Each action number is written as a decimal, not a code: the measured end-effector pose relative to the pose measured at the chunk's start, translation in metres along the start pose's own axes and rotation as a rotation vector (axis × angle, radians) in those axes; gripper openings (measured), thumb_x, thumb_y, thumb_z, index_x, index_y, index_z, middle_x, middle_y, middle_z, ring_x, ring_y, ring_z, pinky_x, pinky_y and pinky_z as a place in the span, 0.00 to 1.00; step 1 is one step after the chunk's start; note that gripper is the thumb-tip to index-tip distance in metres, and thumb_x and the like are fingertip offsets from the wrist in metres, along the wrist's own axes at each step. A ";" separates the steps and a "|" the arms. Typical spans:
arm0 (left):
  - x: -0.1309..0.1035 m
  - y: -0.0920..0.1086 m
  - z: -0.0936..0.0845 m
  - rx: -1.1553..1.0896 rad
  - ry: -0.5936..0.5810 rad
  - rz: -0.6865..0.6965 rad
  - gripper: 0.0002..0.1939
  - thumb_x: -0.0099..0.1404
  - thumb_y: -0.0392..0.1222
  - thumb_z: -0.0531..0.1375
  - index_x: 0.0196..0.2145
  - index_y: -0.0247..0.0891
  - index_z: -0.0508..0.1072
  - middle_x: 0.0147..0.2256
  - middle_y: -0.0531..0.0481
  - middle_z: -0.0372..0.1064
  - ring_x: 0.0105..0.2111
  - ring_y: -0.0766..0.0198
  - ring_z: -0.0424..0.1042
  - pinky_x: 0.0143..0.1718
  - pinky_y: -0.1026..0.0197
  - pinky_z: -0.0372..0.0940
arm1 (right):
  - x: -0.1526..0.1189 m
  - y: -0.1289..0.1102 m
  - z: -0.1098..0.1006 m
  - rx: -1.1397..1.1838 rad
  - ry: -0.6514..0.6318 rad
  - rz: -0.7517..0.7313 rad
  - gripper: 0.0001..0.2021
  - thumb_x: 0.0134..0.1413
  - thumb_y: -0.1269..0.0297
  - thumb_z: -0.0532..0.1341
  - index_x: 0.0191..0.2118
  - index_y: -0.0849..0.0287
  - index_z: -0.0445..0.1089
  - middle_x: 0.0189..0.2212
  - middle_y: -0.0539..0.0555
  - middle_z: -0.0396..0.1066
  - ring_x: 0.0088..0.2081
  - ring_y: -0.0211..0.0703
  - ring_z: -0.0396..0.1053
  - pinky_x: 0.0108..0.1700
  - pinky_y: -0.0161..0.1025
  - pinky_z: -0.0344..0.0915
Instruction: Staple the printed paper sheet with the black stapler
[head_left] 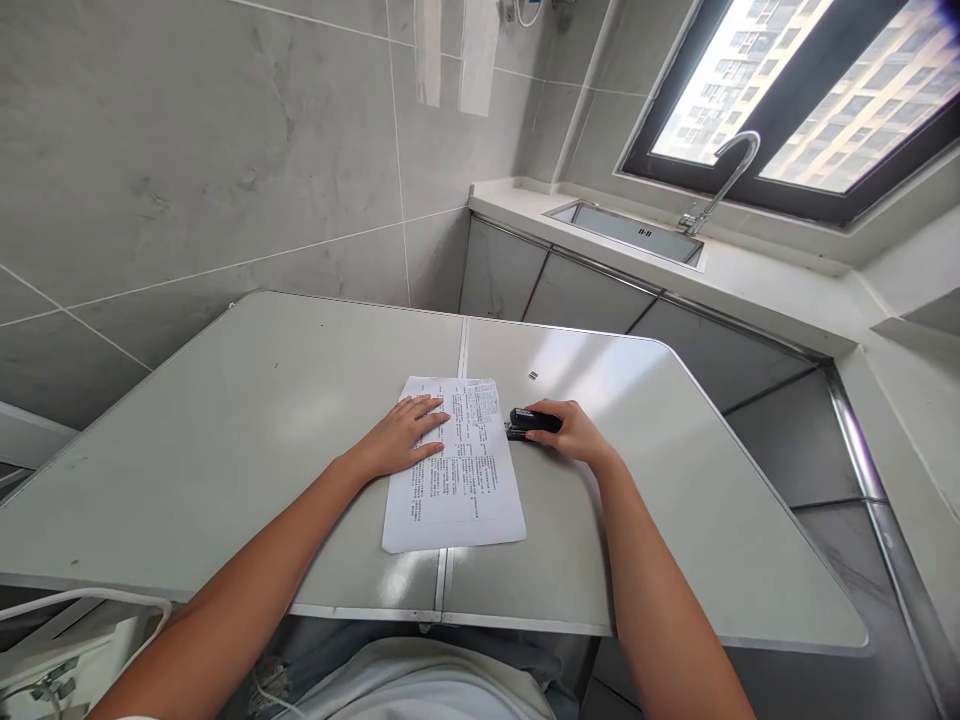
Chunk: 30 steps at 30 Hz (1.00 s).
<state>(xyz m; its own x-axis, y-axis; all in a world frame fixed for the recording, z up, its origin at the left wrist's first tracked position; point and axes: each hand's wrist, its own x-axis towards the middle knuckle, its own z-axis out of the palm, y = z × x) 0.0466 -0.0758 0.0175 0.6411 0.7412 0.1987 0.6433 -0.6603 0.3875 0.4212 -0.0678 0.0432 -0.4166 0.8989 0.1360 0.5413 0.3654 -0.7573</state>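
Observation:
Printed paper [465,490] lies on the white folding table [300,390], across its centre seam. My left hand [405,435] rests flat on the upper left part of the sheet, fingers spread. To the right of the paper, my right hand [574,430] grips a black stapler [534,420] between thumb and fingers. The stapler's front end is at the paper's right edge; whether the sheet is between its jaws is too small to tell. A small strip of staples [533,375] lies on the table beyond the stapler.
Behind the table at the right stands a counter [780,280] with a sink [637,232] and a curved faucet [727,180] under a window. A grey tiled wall [225,150] is at the left. A white cable [97,594] hangs by the table's near left edge.

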 end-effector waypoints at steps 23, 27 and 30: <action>-0.002 -0.001 -0.002 -0.094 -0.015 0.032 0.25 0.70 0.54 0.63 0.62 0.48 0.73 0.68 0.43 0.62 0.68 0.41 0.58 0.70 0.33 0.49 | 0.010 -0.005 0.023 -0.221 0.029 -0.135 0.19 0.71 0.55 0.57 0.63 0.42 0.71 0.47 0.53 0.77 0.46 0.51 0.72 0.56 0.56 0.64; -0.003 -0.001 0.000 -0.107 -0.005 0.036 0.25 0.70 0.54 0.63 0.62 0.48 0.73 0.68 0.43 0.62 0.69 0.42 0.58 0.71 0.33 0.47 | 0.011 -0.005 0.023 -0.219 0.016 -0.132 0.19 0.71 0.56 0.56 0.63 0.41 0.70 0.47 0.53 0.77 0.47 0.51 0.71 0.56 0.55 0.64; -0.003 -0.002 0.000 -0.102 -0.014 0.035 0.25 0.70 0.54 0.62 0.62 0.48 0.73 0.68 0.43 0.61 0.70 0.42 0.57 0.71 0.33 0.46 | 0.011 -0.008 0.022 -0.229 0.003 -0.121 0.19 0.71 0.57 0.56 0.64 0.40 0.70 0.47 0.52 0.77 0.47 0.51 0.71 0.56 0.55 0.63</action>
<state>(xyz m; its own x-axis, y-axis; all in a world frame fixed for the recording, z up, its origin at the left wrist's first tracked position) 0.0434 -0.0772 0.0159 0.6686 0.7158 0.2016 0.5750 -0.6695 0.4702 0.3961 -0.0661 0.0362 -0.4863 0.8458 0.2194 0.6392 0.5155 -0.5707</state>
